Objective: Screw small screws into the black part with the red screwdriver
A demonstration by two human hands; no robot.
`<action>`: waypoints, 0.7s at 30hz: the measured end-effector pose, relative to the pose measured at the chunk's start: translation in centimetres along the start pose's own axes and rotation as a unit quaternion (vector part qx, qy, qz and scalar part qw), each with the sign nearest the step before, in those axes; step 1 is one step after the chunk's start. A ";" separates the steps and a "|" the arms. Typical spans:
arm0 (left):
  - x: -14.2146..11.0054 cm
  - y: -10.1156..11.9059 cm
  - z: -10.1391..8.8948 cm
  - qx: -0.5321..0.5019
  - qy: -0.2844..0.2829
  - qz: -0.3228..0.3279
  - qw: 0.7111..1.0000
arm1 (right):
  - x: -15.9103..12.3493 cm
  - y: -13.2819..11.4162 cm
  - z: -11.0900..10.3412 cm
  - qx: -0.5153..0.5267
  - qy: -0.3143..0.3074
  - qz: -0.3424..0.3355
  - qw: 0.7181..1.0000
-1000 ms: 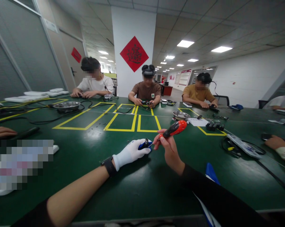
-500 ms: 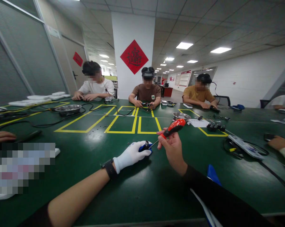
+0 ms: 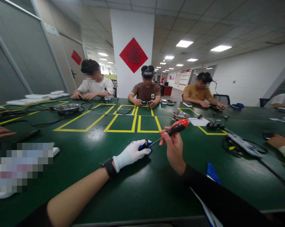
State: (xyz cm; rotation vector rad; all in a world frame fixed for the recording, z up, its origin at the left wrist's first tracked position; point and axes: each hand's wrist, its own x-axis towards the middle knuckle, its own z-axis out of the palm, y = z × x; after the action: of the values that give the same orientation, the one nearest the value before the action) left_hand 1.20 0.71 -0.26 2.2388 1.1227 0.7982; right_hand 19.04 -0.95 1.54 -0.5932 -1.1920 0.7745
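Note:
My left hand [image 3: 134, 151], in a white glove with blue fingertips, is closed around a small black cylindrical part with a metal tip [image 3: 146, 143]. Most of that part is hidden by the fingers. In my bare right hand [image 3: 174, 151] is a screwdriver [image 3: 177, 126] with a red and black handle, gripped between thumb and fingers. Its thin shaft slopes down to the left, and the tip meets the black part at my left hand. Whether the tip sits in a screw is too small to tell.
Yellow tape outlines [image 3: 121, 131] mark the green table [image 3: 123, 195]. Metal bowls [image 3: 68, 108] stand farther back, with black cables around. At right lie several black parts [image 3: 215, 125] and a power strip [image 3: 245, 145]. A blue and white glove [image 3: 212, 173] lies by my right forearm. Co-workers sit around the table.
The screwdriver handle has shifted slightly right and my right hand's fingers have changed position on it. My left hand stays in place with the black part.

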 end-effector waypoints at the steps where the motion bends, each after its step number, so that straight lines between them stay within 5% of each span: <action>1: 0.0 0.0 0.0 0.000 -0.001 0.000 1.000 | 0.0 -0.1 0.0 -0.001 0.015 -0.009 1.000; 7: -0.1 -0.3 0.0 0.005 -0.008 0.007 1.000 | 0.9 0.4 -0.9 0.013 0.093 -0.003 0.996; 12: -0.1 -1.0 0.1 0.067 0.035 0.034 0.997 | 2.1 2.1 -2.1 0.078 0.152 0.111 0.979; 16: -0.1 -1.2 0.0 0.108 0.055 0.038 0.992 | 2.4 3.0 -2.5 0.095 0.147 0.205 0.963; 21: -0.2 -1.2 0.2 0.082 0.046 0.053 0.994 | 2.5 3.4 -2.7 0.080 0.150 0.233 0.958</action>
State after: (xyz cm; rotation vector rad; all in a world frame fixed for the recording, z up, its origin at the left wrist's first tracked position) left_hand 0.65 1.15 -1.21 2.4375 1.1576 0.8900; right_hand 21.36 3.06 -0.32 -0.8381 -0.7059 1.1211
